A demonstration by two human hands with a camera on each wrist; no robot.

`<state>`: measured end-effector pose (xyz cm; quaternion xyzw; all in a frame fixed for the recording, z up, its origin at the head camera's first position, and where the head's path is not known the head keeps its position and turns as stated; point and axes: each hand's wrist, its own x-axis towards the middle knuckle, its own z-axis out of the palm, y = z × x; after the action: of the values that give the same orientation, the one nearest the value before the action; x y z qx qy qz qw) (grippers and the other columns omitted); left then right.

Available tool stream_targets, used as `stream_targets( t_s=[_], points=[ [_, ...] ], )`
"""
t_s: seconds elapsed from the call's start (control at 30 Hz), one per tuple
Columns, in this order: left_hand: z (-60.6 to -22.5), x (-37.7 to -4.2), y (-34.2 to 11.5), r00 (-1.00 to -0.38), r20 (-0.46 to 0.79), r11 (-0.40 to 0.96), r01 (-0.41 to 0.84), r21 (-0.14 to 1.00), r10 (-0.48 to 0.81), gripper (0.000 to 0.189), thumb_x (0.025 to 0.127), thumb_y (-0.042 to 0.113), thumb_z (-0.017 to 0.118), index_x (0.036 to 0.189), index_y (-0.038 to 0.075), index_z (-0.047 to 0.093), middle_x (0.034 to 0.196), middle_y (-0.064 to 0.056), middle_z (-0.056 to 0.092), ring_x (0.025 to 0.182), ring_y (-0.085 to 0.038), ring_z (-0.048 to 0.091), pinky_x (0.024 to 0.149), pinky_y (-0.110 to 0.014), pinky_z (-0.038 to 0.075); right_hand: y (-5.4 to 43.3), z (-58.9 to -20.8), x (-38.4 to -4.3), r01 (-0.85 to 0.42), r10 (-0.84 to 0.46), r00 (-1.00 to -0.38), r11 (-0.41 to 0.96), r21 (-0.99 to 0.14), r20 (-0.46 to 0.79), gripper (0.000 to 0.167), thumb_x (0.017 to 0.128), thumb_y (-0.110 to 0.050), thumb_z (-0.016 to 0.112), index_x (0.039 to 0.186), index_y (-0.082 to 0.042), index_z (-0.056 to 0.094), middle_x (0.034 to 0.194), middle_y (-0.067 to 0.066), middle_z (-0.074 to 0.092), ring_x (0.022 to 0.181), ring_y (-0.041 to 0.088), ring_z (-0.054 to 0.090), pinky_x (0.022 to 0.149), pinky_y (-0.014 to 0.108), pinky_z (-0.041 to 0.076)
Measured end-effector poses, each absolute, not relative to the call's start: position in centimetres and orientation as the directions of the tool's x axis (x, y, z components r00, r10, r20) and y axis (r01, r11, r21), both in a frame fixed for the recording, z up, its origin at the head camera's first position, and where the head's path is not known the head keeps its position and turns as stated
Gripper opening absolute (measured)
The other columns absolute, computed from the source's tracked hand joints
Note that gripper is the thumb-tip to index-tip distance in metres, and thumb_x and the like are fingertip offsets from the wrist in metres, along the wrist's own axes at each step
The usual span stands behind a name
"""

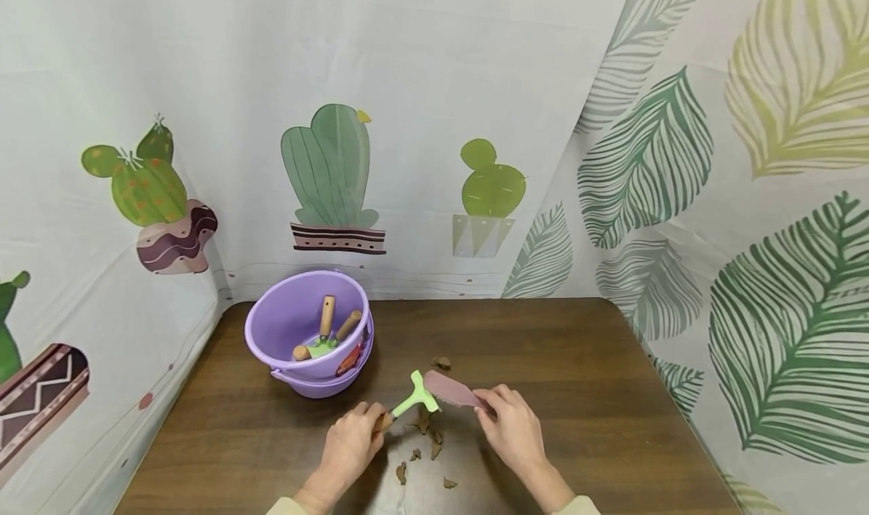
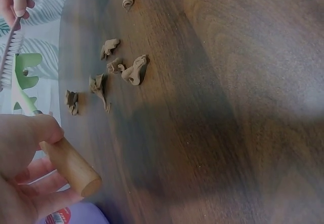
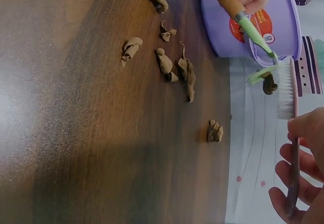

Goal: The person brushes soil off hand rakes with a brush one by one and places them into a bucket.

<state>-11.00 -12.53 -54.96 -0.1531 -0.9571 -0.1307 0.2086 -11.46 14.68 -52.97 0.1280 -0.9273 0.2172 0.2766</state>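
Observation:
My left hand (image 1: 349,441) grips the wooden handle (image 2: 73,165) of a small light-green hand rake (image 1: 416,396), raised over the table. In my right hand (image 1: 511,428) is a pink brush (image 1: 449,388) with white bristles (image 3: 286,89), held by its narrow handle. The bristles are right at the rake's prongs (image 2: 25,77). A dark brown clay lump (image 3: 270,83) shows beside the prongs in the right wrist view. Below both tools, several brown clay scraps (image 1: 436,449) lie scattered on the table, some flat, some curled.
At the back left of the wooden table (image 1: 577,364) stands a purple bucket (image 1: 271,315), stacked with another and tilted, holding several wooden-handled tools (image 1: 327,317). One clay scrap (image 1: 442,363) lies farther back. A cloth printed with cacti and leaves (image 1: 421,62) hangs behind.

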Motion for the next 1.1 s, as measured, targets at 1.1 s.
stream_targets(
  t_s=[1.1],
  points=[
    [-54.6, -11.3, -12.7, -0.856, 0.444, 0.89, 0.394, 0.231, 0.264, 0.036, 0.058, 0.013, 0.079, 0.087, 0.018, 0.059, 0.071, 0.004, 0.052, 0.058, -0.023, 0.06, 0.043, -0.033, 0.044, 15.4, -53.1, -11.5, -0.32, -0.091, -0.839, 0.88, -0.351, 0.537, 0.026, 0.068, -0.018, 0.078, 0.093, -0.023, 0.071, 0.08, -0.011, 0.06, 0.068, 0.006, 0.053, 0.052, 0.025, 0.045]
  ],
)
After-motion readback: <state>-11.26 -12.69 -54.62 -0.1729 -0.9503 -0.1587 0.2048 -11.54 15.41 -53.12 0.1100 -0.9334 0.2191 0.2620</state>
